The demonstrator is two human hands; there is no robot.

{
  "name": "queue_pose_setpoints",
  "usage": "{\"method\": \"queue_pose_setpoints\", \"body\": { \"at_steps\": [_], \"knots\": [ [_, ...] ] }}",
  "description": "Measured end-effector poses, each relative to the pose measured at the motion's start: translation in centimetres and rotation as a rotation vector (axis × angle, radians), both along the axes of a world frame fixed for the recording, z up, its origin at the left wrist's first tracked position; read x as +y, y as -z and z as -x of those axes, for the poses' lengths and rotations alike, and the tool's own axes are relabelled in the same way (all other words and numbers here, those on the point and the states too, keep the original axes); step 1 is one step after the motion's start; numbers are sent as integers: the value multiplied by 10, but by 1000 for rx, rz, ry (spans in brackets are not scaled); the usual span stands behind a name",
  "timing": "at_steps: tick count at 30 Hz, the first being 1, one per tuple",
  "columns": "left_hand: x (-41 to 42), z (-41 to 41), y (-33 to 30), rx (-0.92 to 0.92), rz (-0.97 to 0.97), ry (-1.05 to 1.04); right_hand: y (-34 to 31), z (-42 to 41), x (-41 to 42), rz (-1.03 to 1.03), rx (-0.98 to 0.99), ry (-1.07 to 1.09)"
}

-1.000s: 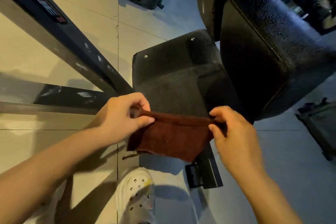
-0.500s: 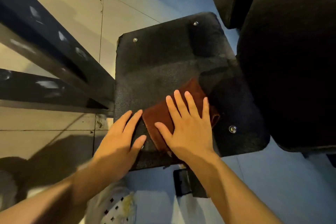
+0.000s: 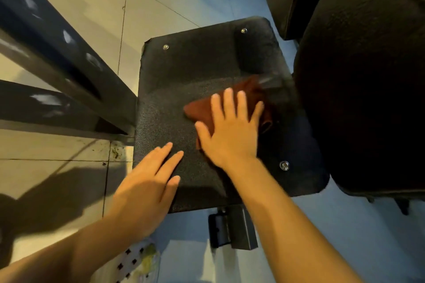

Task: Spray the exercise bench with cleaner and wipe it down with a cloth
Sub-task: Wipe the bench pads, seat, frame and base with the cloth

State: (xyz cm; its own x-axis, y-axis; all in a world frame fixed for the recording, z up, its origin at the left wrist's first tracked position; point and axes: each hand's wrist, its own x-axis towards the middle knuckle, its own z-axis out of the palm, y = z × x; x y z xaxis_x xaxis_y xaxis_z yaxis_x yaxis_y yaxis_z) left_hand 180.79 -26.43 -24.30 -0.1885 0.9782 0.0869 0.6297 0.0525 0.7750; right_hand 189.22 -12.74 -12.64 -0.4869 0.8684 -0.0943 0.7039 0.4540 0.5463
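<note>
Two hands lie flat on the black padded surface [image 3: 184, 80]: the left hand [image 3: 147, 188] nearest, fingers straight on bare padding at its near edge; the right hand [image 3: 230, 131] beyond, fingers spread, pressing the brown cloth [image 3: 248, 89] mid-pad; grey tiled floor [image 3: 161, 2] behind

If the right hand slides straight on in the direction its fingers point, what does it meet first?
The right hand, flat on the cloth, would probably cross bare seat pad toward the stud; depth is unclear.
</note>
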Motion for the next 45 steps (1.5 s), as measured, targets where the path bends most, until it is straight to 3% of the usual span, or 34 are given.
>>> {"method": "queue_pose_setpoints", "body": {
  "at_steps": [4, 11, 15, 20, 27, 31, 34, 39, 41, 45],
  "knots": [
    [-5, -12, 8, 81, 46, 41, 14, -5, -30, 102, -39, -107],
    [-9, -13, 16, 108, 44, 53, -42, -49, 5, -163, -12, 187],
    [-8, -14, 12, 74, 83, 87, -28, -78, -43, -246, 69, 178],
    [-8, -11, 14, 48, 52, 115, -9, -91, -104, -148, 72, 157],
    [-9, -8, 15, -214, -31, 15, -28, -42, -7, -152, -16, 210],
    [-9, -2, 2, -327, -21, -70, -26, 8, 64, -239, 87, 281],
    [-3, 3, -1, -381, -24, -146, 9, 36, 50, -118, 79, 150],
    [7, 10, -5, -471, -64, -318, 57, 45, -23, 245, -114, -236],
    [4, 9, -5, -427, -57, -316, 41, 32, -17, 187, -77, -227],
    [-8, 3, -4, -323, 7, -216, -18, -28, 1, -119, 86, 82]
  ]
}}
